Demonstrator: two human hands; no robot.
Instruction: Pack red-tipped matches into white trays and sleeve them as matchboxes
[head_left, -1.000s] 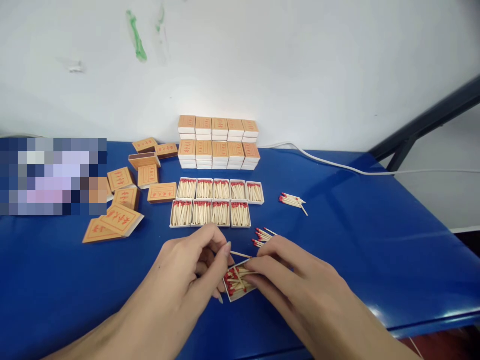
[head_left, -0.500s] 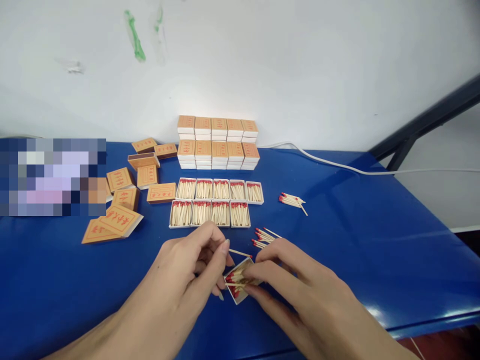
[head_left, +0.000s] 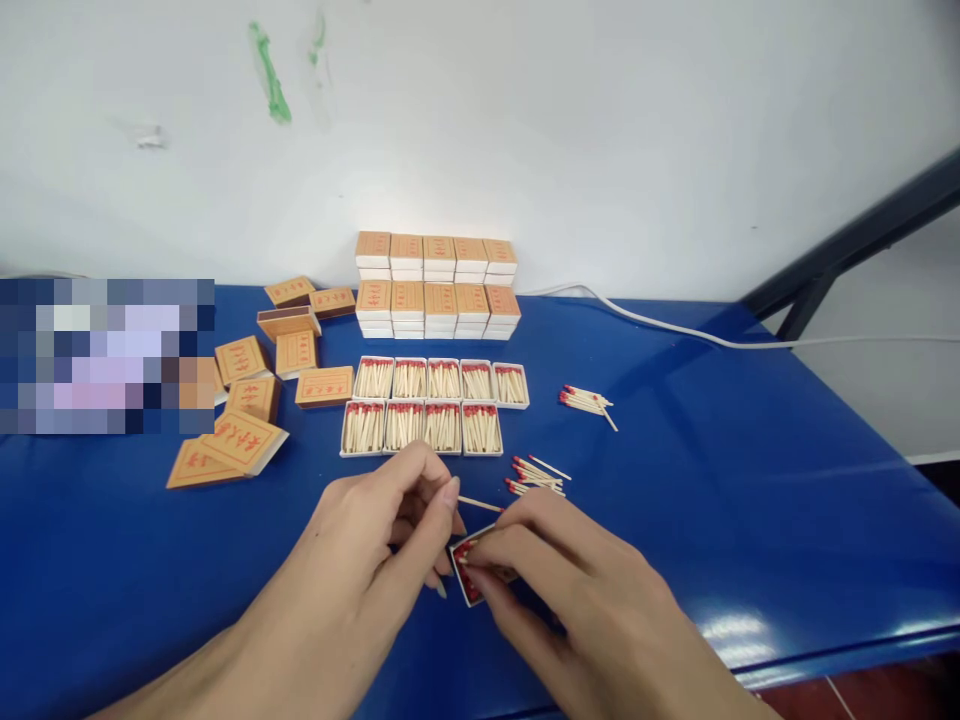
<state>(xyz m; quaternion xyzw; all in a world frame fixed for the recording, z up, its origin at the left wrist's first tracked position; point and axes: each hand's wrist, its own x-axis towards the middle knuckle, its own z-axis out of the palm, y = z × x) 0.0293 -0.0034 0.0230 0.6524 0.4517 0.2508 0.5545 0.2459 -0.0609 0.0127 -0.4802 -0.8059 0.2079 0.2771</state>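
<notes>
My left hand (head_left: 390, 530) pinches a single match (head_left: 481, 503) between thumb and forefinger, its red head pointing right. Just below lies a tilted white matchbox tray (head_left: 468, 592) with red-headed matches inside. The fingertips of my right hand (head_left: 555, 580) are closed together inside that tray, over the match heads; they hide much of it, and whatever they pinch is too small to make out. A loose pile of matches (head_left: 536, 474) rests on the blue table behind my right hand. Two rows of filled trays (head_left: 441, 427) stand side by side beyond my hands.
Closed matchboxes (head_left: 439, 298) are stacked in rows near the wall. Several orange boxes (head_left: 251, 398) lie scattered on the left of the blue table (head_left: 675, 420). Another small match pile (head_left: 585, 399) is at the right. A white cable (head_left: 675, 333) runs along the back.
My right hand has moved slightly left and down, its fingertips now nearer the match heads in the tray. More of the loose pile behind it shows. My left hand has hardly moved.
</notes>
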